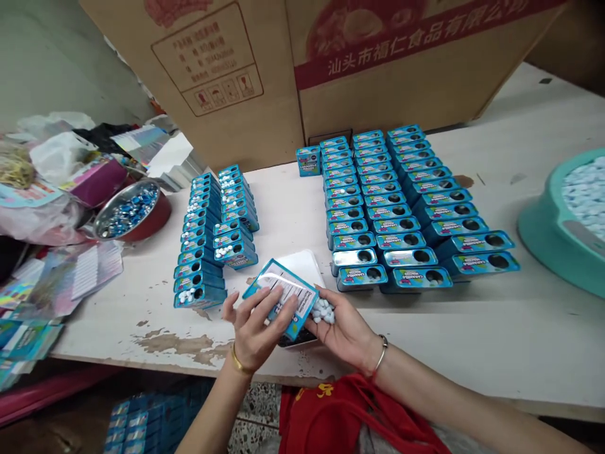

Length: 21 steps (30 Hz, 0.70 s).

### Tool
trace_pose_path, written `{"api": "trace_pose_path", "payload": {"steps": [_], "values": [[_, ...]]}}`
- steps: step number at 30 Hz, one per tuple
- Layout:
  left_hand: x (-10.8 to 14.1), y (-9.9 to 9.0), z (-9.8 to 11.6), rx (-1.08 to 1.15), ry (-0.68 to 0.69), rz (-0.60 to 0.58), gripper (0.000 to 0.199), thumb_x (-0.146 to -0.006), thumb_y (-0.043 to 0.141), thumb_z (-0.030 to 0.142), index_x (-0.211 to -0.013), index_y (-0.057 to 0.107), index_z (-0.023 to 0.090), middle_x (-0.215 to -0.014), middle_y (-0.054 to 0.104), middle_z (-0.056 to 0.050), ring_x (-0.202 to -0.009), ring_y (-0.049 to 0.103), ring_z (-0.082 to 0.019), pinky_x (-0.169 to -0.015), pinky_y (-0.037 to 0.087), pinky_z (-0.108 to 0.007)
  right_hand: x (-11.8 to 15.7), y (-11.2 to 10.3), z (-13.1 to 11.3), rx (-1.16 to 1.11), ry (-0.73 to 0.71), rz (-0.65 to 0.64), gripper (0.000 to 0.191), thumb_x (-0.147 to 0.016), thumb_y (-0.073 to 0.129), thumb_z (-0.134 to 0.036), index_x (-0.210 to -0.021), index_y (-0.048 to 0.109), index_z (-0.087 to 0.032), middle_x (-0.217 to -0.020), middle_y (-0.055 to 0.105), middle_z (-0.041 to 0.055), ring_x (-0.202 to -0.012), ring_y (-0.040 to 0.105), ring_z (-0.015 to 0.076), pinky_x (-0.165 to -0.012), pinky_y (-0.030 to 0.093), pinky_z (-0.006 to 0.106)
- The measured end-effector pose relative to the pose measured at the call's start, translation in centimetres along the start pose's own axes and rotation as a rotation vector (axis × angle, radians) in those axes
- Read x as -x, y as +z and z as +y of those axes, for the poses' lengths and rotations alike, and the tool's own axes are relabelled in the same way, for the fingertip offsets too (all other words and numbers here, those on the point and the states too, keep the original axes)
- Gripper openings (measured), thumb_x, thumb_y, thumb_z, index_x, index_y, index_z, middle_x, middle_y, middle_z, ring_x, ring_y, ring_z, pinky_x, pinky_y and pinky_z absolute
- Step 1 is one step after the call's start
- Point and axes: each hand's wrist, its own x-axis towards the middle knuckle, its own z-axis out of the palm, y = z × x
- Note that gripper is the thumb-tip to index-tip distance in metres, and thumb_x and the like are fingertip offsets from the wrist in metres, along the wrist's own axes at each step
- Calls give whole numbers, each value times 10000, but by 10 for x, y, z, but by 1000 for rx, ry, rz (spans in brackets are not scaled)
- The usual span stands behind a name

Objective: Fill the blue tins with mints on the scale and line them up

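My left hand (pixel 258 328) grips a blue candy tin (pixel 290 293), which is tilted with its printed label face up. Cupped at the tin's right end, my right hand (pixel 347 331) holds a small heap of pale blue candies (pixel 324 310). Whether the tin's opening faces that palm is hidden. Beneath both hands lies a white flat device (pixel 307 261) with a dark front part, mostly covered. To the left stand two rows of tins (pixel 201 239), many with candies showing at their openings. Three longer rows of tins (pixel 382 208) with round dark openings stand to the right.
A large cardboard box (pixel 274 82) stands behind the rows. At far right is a teal tub (pixel 548 214) of pale candies. A metal bowl (pixel 161 211) of small blue shiny pieces and plastic packaging (pixel 61 157) crowd the left. More tins (pixel 137 422) sit below the table edge.
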Motion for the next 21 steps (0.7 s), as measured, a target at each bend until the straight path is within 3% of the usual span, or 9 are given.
{"api": "trace_pose_path", "payload": {"steps": [10,15,18,21], "values": [[7,7,0,-17,-55,160,246,-828,557,219,-1036,661,299,-938,687,-47,-943,561,-194,-1013,246,-410,-3,1,-1,2,1,3,171,-871,472,-138,-853,632,-80,-704,703,60,-647,655,134,-667,574,271],[14,7,0,26,-113,142,307,-794,587,173,-1065,647,302,-992,669,-55,-972,555,-211,-1004,251,-429,-3,3,-1,0,-7,11,158,-863,490,-137,-881,633,-73,-716,703,67,-656,660,141,-638,575,265],[17,15,0,164,-238,71,334,-768,626,172,-1081,628,290,-1039,649,-59,-992,554,-222,-972,295,-435,-3,3,-1,-20,-14,16,152,-855,493,-118,-884,632,-64,-754,711,84,-703,674,146,-697,577,274],[19,28,-3,446,-505,41,359,-762,662,237,-1113,586,252,-1069,623,-65,-1002,563,-221,-910,390,-401,1,-3,-4,-6,-37,35,154,-849,485,-105,-852,633,-62,-780,714,120,-778,692,183,-777,571,317]]}}
